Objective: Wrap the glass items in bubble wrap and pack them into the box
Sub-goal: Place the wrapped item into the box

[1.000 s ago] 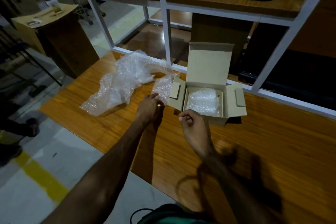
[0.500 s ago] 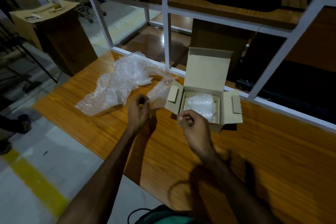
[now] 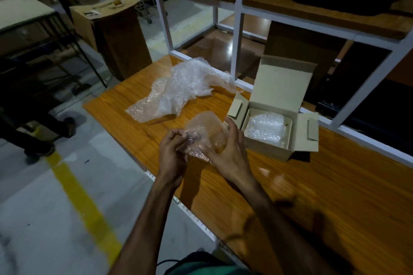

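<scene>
Both hands hold a small bubble-wrap bundle (image 3: 204,134) above the bench (image 3: 335,196). The left hand (image 3: 171,154) pinches its near edge; the right hand (image 3: 230,149) is cupped around its far side. Whether glass is inside cannot be told. The open box (image 3: 271,149), with one wrapped piece (image 3: 266,128) already inside, stands just to the right of the bundle, nearer the right hand. Loose bubble wrap (image 3: 178,89) lies beyond, to the left.

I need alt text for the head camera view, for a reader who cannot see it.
Two bare hands, left and right, hold a small piece of bubble wrap above a wooden table. To the right stands an open cardboard box with a wrapped bundle inside; a larger loose sheet lies behind the hands.
</scene>
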{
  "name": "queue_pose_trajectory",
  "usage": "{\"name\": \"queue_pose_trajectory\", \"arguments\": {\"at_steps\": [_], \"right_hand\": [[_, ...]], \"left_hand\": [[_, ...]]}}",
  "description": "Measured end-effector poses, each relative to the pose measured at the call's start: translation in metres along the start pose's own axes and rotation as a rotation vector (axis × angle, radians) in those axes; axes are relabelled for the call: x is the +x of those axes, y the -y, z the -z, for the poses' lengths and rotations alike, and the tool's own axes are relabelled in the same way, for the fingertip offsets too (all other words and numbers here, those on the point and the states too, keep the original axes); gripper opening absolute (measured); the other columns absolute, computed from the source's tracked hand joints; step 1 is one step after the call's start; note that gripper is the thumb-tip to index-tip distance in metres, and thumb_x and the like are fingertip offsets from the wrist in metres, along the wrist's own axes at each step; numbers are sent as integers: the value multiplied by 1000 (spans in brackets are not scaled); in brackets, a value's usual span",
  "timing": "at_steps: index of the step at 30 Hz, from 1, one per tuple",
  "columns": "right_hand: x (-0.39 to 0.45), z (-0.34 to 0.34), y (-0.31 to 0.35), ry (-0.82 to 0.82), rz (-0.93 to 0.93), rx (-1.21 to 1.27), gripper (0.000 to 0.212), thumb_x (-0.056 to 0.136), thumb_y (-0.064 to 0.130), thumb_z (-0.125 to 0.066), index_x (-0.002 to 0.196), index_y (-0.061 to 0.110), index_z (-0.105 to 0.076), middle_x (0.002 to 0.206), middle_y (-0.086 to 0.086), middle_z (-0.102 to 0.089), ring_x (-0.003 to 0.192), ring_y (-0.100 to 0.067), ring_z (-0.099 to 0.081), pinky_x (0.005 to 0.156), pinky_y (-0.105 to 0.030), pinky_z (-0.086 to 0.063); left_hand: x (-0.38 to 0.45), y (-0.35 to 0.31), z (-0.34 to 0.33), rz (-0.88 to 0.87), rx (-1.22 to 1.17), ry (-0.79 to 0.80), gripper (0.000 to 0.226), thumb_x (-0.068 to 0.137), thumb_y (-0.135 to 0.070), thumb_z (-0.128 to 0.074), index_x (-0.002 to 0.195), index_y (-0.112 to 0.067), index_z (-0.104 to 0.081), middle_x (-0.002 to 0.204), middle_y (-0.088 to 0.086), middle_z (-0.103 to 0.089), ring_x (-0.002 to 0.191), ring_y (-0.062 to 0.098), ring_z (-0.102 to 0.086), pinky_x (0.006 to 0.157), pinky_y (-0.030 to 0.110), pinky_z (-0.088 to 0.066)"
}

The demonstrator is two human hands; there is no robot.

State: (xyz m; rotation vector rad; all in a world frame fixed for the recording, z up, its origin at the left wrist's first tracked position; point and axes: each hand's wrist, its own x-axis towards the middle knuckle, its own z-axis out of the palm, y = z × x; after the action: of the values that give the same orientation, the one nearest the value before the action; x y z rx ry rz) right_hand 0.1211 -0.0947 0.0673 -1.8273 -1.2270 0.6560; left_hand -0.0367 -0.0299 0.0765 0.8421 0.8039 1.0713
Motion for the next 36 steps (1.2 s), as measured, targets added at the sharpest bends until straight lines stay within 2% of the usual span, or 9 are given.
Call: {"name": "queue_pose_trajectory", "arguments": {"at_steps": [3, 8, 11, 15, 20, 24, 27, 32, 36], "right_hand": [[-8, -5, 5, -2, -1, 44, 95, 89, 53, -79, 158, 54, -12, 166, 7, -24, 143, -22, -42, 89, -31, -50], [-7, 8, 0, 39, -16, 263, 100, 74, 77, -78, 155, 55, -24, 162, 11, -36, 144, -19, -45, 105, -52, -53], [-6, 15, -1, 28, -27, 389, 52, 93, 39, -80, 139, 41, -57, 133, 21, -62, 121, -4, -61, 100, -44, -59], [-15, 27, -8, -98, -49, 433, 10, 100, 19, -71, 109, 17, -76, 101, 1, -78, 91, -20, -75, 83, -53, -64], [-27, 56, -34, -10, -96, 348, 10, 98, 37, -74, 107, 36, -79, 112, 11, -77, 105, -11, -72, 90, -40, -61], [-39, 74, -54, 38, -207, 370, 37, 94, 37, -77, 127, 21, -72, 98, 9, -77, 93, -16, -76, 79, -35, -63], [-46, 79, -72, 32, -370, 419, 35, 97, 33, -75, 127, 13, -71, 83, -1, -78, 72, -14, -75, 64, -29, -61], [-58, 78, -102, 9, -499, 335, 14, 103, 21, -68, 104, 12, -79, 83, -7, -80, 69, -18, -76, 70, -39, -66], [-68, 80, -116, 59, -536, 315, 17, 107, 31, -61, 114, 24, -74, 88, -3, -80, 77, -21, -78, 79, -45, -66]], "left_hand": [[-12, -6, -2, 4, 27, -34, 18, 104, -1, -50, 94, -14, -58, 79, 3, -70, 85, 25, -71, 73, 40, -56], [-13, -29, 4, -5, 64, -49, 16, 104, 0, -49, 101, -12, -59, 69, -4, -63, 61, 10, -62, 70, 39, -58], [-8, -45, 8, 41, 106, -2, 18, 101, 1, -54, 99, -13, -64, 84, 3, -68, 71, 17, -67, 67, 39, -60], [4, -61, 6, 41, 354, -53, 16, 102, 0, -58, 95, -11, -68, 83, 6, -66, 66, 18, -62, 53, 31, -54], [31, -75, 16, -5, 704, -12, 18, 101, -15, -68, 110, 0, -69, 82, 7, -63, 60, 13, -52, 47, 24, -40], [46, -70, 7, -74, 1108, 124, 21, 97, -23, -75, 111, -8, -71, 97, 8, -70, 75, 18, -61, 57, 28, -48], [47, -35, 3, -233, 1564, -26, 33, 89, -32, -84, 115, -16, -71, 113, 7, -68, 92, 20, -64, 78, 36, -54], [-21, 43, -17, -458, 1396, -216, 16, 98, -32, -70, 100, -16, -69, 101, 4, -65, 90, 19, -59, 71, 28, -41], [-67, 96, -35, -244, 1474, -75, 45, 97, -64, -58, 91, -22, -72, 81, -10, -67, 68, 2, -60, 64, 25, -56]]}}
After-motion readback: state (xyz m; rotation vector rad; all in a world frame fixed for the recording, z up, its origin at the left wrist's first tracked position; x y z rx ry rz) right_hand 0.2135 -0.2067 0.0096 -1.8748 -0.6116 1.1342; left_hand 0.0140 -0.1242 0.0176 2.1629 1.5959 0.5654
